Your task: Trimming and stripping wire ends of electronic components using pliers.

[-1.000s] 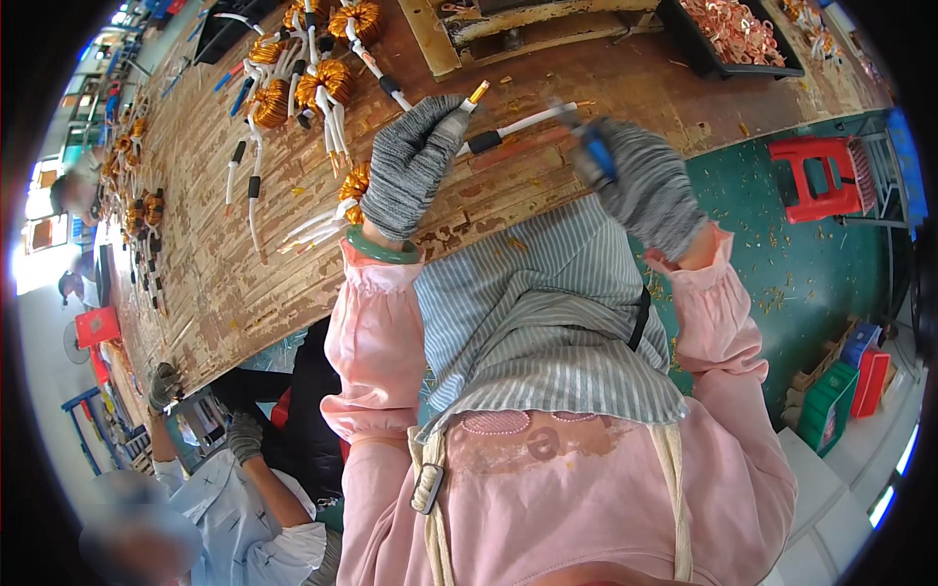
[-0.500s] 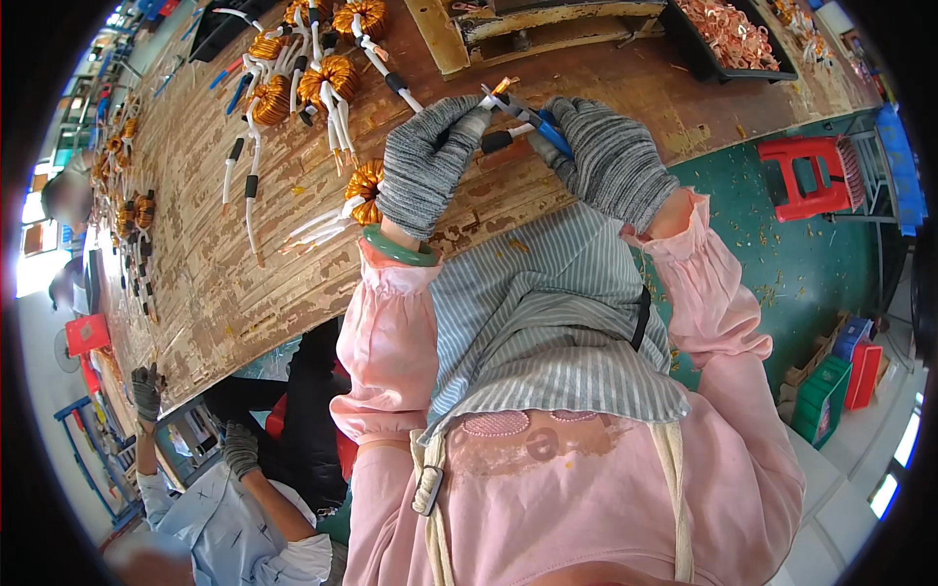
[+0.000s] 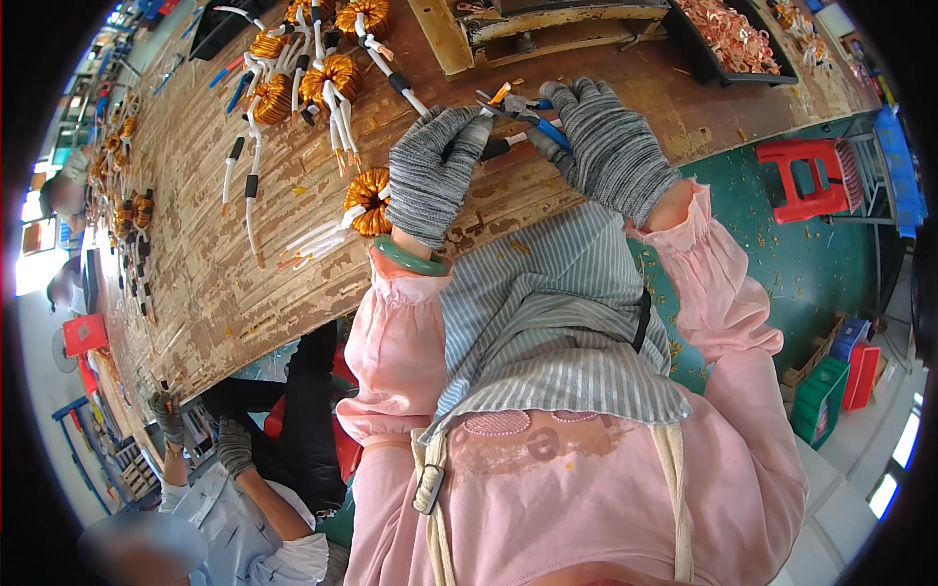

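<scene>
My left hand point(image 3: 432, 174), in a grey knit glove, is closed around a white-sleeved wire lead point(image 3: 486, 112). Bare copper strands point(image 3: 501, 93) stick out past its fingertips. In my right hand point(image 3: 608, 146), gloved the same way, is a pair of blue-handled pliers point(image 3: 553, 131). Their handles are spread and the jaws lie at the wire end; whether they touch the strands I cannot tell. A black-sleeved piece of lead point(image 3: 496, 148) runs between my hands. Beside my left wrist a copper-wound ring coil point(image 3: 367, 202) lies on the worn wooden table, its white leads trailing left.
Several more ring coils point(image 3: 330, 80) with white and black leads lie at the far left. A metal fixture point(image 3: 557, 27) stands at the back, beside a black tray point(image 3: 728, 44) of copper terminals. A red stool point(image 3: 803, 179) is on the right. A co-worker's gloved hand point(image 3: 235, 447) shows lower left.
The pliers' handles have opened wider, and my right fingers have straightened along them. My left hand has shifted slightly right and down. The co-worker's hands and head have moved.
</scene>
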The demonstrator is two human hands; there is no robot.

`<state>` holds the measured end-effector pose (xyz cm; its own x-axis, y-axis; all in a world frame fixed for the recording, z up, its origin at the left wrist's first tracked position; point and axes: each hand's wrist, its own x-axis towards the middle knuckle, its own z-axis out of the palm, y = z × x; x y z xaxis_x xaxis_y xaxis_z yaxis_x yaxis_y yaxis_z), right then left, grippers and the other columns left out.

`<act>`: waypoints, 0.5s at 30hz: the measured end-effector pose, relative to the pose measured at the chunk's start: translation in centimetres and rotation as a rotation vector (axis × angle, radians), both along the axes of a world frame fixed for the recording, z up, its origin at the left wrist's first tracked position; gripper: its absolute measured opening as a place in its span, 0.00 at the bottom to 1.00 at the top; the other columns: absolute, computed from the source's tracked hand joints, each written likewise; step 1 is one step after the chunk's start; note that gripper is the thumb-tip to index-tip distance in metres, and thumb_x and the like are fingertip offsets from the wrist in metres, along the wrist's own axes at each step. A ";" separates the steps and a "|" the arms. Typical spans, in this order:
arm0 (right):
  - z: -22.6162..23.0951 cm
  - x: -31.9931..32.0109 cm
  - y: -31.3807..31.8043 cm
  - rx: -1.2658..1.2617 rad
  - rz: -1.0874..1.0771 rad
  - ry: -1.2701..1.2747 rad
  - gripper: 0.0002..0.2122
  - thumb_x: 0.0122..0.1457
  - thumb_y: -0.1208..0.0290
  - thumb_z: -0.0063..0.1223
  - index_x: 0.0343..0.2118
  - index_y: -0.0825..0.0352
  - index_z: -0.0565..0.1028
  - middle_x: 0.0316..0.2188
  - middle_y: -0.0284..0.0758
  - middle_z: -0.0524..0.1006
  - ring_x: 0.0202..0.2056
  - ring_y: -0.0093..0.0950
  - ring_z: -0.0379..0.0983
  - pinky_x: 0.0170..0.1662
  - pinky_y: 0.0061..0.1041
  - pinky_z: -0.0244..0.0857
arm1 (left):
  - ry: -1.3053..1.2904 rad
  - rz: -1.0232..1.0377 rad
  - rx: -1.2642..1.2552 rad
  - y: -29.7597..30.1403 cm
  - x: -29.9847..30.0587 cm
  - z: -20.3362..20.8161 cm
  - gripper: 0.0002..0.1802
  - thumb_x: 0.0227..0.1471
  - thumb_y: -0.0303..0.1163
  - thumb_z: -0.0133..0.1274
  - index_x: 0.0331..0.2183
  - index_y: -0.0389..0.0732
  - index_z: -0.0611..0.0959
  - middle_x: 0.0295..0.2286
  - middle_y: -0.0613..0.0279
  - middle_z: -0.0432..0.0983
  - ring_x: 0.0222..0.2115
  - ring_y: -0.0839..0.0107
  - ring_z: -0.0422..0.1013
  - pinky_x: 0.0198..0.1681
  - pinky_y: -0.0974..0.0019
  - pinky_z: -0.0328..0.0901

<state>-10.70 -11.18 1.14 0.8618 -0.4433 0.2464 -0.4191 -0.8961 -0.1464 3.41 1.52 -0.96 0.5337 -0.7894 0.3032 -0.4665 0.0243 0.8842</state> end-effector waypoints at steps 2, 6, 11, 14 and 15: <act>0.4 0.0 0.0 -0.068 -0.007 0.026 0.20 0.53 0.57 0.46 0.42 0.69 0.66 0.33 0.44 0.69 0.36 0.38 0.69 0.38 0.33 0.65 | -0.059 0.009 -0.019 0.0 -0.2 0.0 0.08 0.46 0.28 0.53 0.31 0.36 0.79 0.20 0.60 0.71 0.19 0.74 0.67 0.25 0.73 0.62; 1.9 0.2 -0.3 0.200 0.041 0.240 0.18 0.54 0.56 0.45 0.37 0.68 0.69 0.24 0.39 0.72 0.29 0.34 0.72 0.33 0.33 0.66 | 0.004 0.025 -0.005 0.1 -0.3 0.4 0.08 0.46 0.27 0.52 0.32 0.36 0.80 0.20 0.61 0.71 0.19 0.76 0.66 0.24 0.74 0.62; 1.0 -0.1 -0.9 1.234 0.095 0.357 0.19 0.54 0.53 0.45 0.34 0.68 0.69 0.22 0.39 0.73 0.26 0.35 0.71 0.31 0.33 0.65 | 0.118 -0.019 -0.040 0.7 -0.1 0.9 0.08 0.48 0.27 0.51 0.32 0.36 0.80 0.19 0.64 0.70 0.19 0.77 0.65 0.24 0.74 0.61; 1.0 0.3 -0.4 0.326 0.213 0.082 0.20 0.52 0.54 0.47 0.38 0.69 0.69 0.29 0.42 0.72 0.32 0.36 0.70 0.35 0.32 0.65 | 0.389 -0.109 -0.027 1.8 0.4 1.9 0.09 0.48 0.29 0.51 0.32 0.35 0.80 0.17 0.67 0.68 0.18 0.79 0.63 0.22 0.75 0.59; 1.0 0.5 -1.0 0.073 0.257 -0.045 0.21 0.51 0.55 0.48 0.40 0.68 0.68 0.32 0.43 0.71 0.36 0.37 0.69 0.36 0.32 0.65 | 0.494 -0.177 -0.020 2.0 0.7 2.1 0.10 0.48 0.31 0.51 0.32 0.34 0.80 0.17 0.68 0.67 0.17 0.80 0.62 0.21 0.76 0.58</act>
